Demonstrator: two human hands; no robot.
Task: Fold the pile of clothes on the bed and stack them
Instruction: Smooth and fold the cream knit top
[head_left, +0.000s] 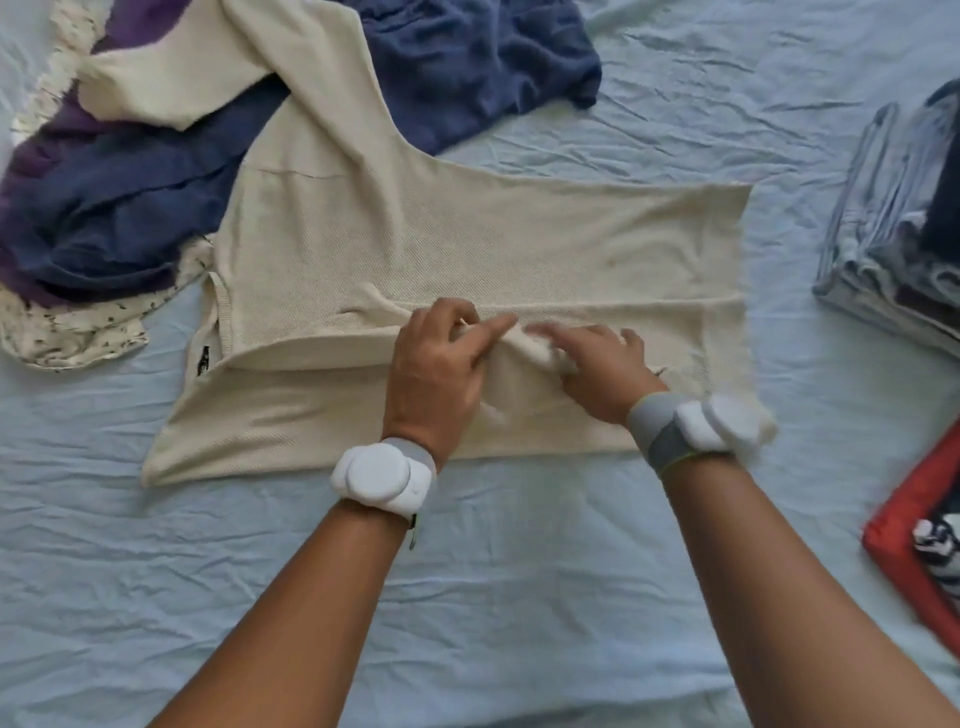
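Cream knit sweater (467, 239), spread flat mid-bed on pale blue sheet (519, 597), one sleeve trailing up over the unfolded pile (119, 208) of navy, purple and speckled white clothes at far left; near sleeve drawn across the body; left hand (436, 369) curled, pinching a fold of that sleeve; right hand (597, 364) blurred, fingers closed on the same bunched knit just beside the left; white devices strapped at both wrists; folded grey stack (883, 244) at far right edge; red item (904, 514) nearer right.
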